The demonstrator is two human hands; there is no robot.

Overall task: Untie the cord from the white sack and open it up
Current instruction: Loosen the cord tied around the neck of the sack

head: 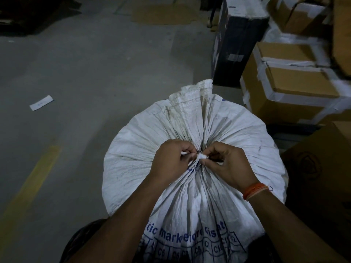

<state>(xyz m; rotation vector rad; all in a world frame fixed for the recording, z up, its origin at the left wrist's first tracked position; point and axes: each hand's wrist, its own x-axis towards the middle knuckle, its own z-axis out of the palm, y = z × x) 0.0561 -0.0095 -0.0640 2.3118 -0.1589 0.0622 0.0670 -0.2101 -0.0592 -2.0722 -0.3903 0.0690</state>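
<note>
Both hands are picking at the cord [201,156] cinching the white sack [191,149] standing on the floor [85,73].
Left hand [171,162] and right hand [228,164] are each pinching a grip on the knot; the woven fabric looks soft and crinkly, the cord thin and tight, best worked at the knot.

Sack [133,168] woven plastic, matt, creased; boxes [296,86] brown cardboard; floor [95,73] rough concrete

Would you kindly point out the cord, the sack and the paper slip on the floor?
cord [201,156]: head view, on the white knot between the fingertips.
sack [133,164]: head view, on its bare left side.
paper slip [41,102]: head view, on its middle.
</note>
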